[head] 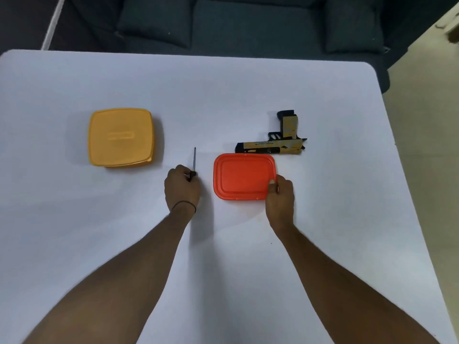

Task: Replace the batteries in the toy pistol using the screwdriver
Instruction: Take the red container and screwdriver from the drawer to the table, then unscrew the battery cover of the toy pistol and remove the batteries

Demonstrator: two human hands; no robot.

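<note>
Left hand (pixel 182 186): fingers curled round screwdriver (pixel 194 163). Right hand (pixel 280 194): pinches orange box (pixel 244 176) corner. Toy pistol (pixel 275 142) lies just beyond, on worktop (pixel 223 95).

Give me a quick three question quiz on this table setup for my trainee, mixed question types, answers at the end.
1. True or false: the toy pistol lies on the table beyond the orange container, with neither of the hands on it.
2. What does the left hand hold? A, the toy pistol. B, the screwdriver. C, the orange container.
3. Fill the gap: the ___ hand grips the orange container's near right corner, thumb on its lid.

Key: 1 true. 2 B. 3 right, the right hand.
</note>
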